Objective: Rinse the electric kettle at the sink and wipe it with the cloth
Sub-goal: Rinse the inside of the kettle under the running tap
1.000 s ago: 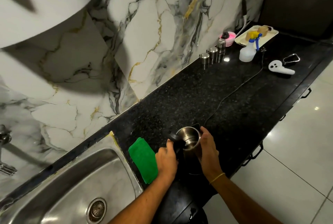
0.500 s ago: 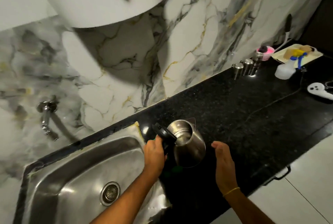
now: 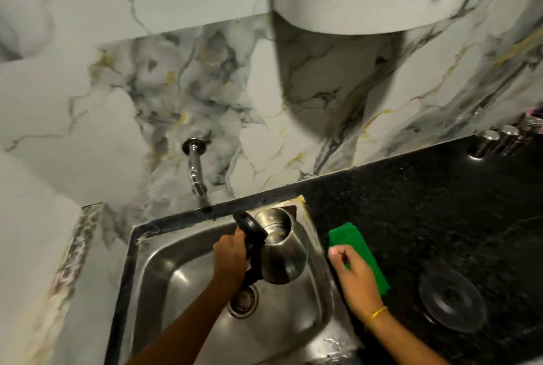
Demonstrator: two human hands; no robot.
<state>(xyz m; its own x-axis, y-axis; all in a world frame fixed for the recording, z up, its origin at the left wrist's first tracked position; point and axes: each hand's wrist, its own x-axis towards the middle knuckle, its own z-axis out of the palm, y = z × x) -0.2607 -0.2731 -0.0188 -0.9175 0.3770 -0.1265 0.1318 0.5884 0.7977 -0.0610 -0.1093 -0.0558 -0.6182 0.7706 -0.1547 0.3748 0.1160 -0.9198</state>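
The right hand [image 3: 354,279] rests half-curled and empty on the green cloth [image 3: 360,253]. Just to its left, the left hand [image 3: 230,256] grips the handle of the kettle [image 3: 279,250], lid open, upright over the sink [image 3: 176,264]. Beyond it and slightly left hangs the tap [image 3: 196,170]. Half a second ago the kettle hung over the counter edge.

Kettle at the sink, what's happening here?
A person's left hand holds the steel kettle by its black handle over the sink, lid open. No water shows at the wall tap. The right hand rests over the green cloth on the black counter; the kettle base sits empty alongside.
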